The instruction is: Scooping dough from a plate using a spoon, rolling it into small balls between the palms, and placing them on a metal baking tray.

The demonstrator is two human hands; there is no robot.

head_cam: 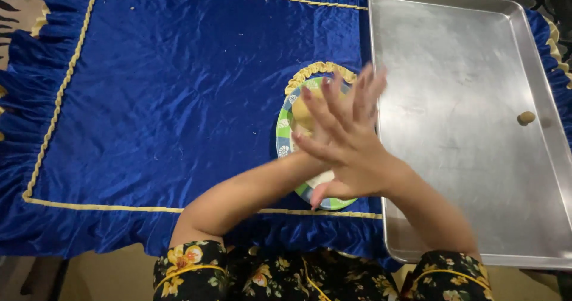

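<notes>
Blue velvet cloth (pixel 179 98), gold-corded and ruffled: covers the table across the left and centre of the frame. Metal baking tray (pixel 453 68): fills the right side, overlapping the cloth's edge. Patterned plate (pixel 285 135): frame centre, just left of the tray, largely hidden beneath your hands. Your right hand (pixel 351 140) and left hand (pixel 325 185): pressed palm to palm above the plate, fingers extended; whether anything sits between them cannot be told. Small dough ball (pixel 526 118): alone on the tray, right edge.
</notes>
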